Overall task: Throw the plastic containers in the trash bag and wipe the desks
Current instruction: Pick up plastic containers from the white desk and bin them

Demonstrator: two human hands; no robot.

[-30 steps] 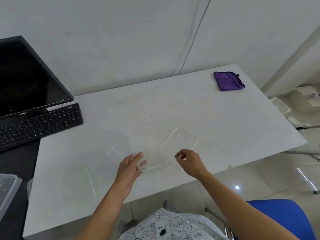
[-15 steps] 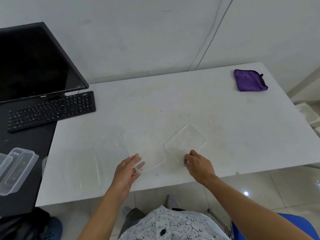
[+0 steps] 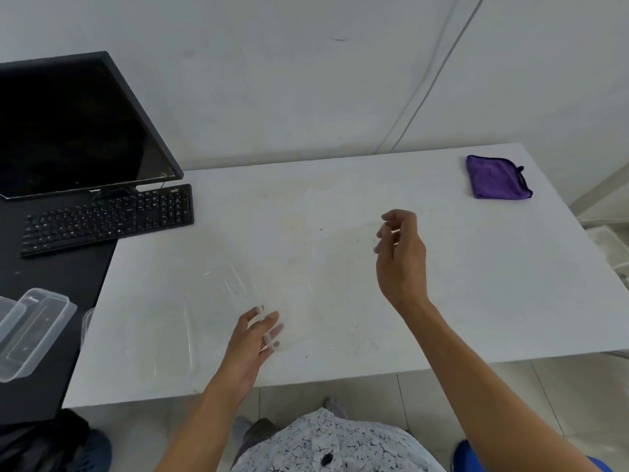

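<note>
Several clear plastic containers lie on the white desk [image 3: 476, 301], all hard to make out. One clear container [image 3: 170, 338] rests near the front left, with another clear container [image 3: 224, 284] just behind it. My left hand [image 3: 255, 342] grips the near corner of a third clear container [image 3: 296, 321], its rim crossing my fingers. My right hand [image 3: 401, 257] is raised above the desk's middle, fingers pinched on the edge of a faint, blurred transparent container [image 3: 343, 253]. A folded purple cloth [image 3: 497, 178] lies at the far right corner.
To the left stands a black desk [image 3: 61, 284] with a monitor [image 3: 68, 127], a keyboard [image 3: 109, 218] and stacked clear containers [image 3: 30, 332]. A dark bag-like thing [image 3: 37, 444] sits on the floor at the lower left. A blue chair [image 3: 476, 458] is at my right.
My right hand has lifted off the desk and moved away from me with the transparent container pinched in it. My left hand has stayed on its container's corner. The view has shifted left.
</note>
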